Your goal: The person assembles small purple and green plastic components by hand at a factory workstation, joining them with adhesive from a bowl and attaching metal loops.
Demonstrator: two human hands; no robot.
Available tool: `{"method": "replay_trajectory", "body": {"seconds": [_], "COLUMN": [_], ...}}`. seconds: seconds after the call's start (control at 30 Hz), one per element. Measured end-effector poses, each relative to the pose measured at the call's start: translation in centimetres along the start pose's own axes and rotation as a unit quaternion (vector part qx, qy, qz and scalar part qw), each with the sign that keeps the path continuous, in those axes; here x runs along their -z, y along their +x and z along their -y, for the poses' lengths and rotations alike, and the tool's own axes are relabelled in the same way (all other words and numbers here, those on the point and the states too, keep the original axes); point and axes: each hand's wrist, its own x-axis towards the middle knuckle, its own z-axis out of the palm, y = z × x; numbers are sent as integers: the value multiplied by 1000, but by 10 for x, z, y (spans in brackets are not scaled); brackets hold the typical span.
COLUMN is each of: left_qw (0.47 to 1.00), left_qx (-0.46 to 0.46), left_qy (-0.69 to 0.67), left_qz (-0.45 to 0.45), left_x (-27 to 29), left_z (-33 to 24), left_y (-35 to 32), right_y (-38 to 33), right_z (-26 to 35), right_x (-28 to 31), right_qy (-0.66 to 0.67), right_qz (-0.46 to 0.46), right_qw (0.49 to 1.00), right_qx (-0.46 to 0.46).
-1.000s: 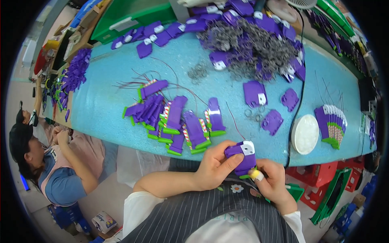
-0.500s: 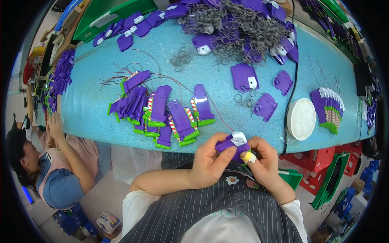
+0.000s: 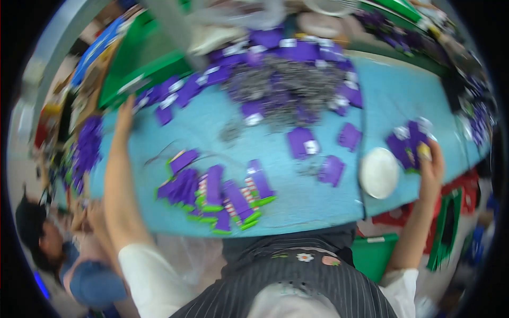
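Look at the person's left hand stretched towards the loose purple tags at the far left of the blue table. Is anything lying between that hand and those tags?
Nothing visible does. The left hand already lies at the loose purple tags on the blue table, though blur hides whether it touches them. The green-edged tag pile sits beside the forearm, not ahead of the hand.

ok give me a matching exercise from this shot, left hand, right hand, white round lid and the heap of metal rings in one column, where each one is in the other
Things:
1. left hand
2. right hand
3. white round lid
4. heap of metal rings

Places:
a. far middle of the blue table, among purple tags
b. stretched out to purple tags at the table's far left
c. at the table's right edge, on a stack of purple tags
d. flat on the table, just left of that stack

Pairs: 1-b, 2-c, 3-d, 4-a
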Motion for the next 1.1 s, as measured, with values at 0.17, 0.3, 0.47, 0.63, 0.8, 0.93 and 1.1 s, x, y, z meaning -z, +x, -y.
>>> {"method": "replay_trajectory", "body": {"seconds": [0.17, 0.3, 0.47, 0.63, 0.8, 0.93, 1.1], "left_qw": [982, 975, 953, 912, 887, 868, 823], "left_qx": [-46, -96, -122, -221, -444, -456, -543], "left_qy": [183, 175, 189, 340, -1, -32, 149], "left_qz": [-1, 100, 205, 61, 125, 192, 78], "left_x": [-22, -57, -80, -85, -125, -169, -204], "left_z": [-13, -93, -143, -177, -240, -269, -268], "left_y": [-24, -112, -188, -181, -122, -84, -63], "right_y": [5, 3, 6, 24, 55, 62, 58], "right_z": [3, 16, 58, 144, 160, 151, 136], "right_x": [-23, -16, -52, -143, -237, -281, -269], "right_qy": [-123, -377, -300, -243, -377, -420, -311], "right_qz": [93, 44, 82, 214, 208, 221, 200], "right_qw": [988, 911, 937, 897, 821, 804, 818], "right_qx": [-10, 162, 160, 300, 376, 357, 441]}}
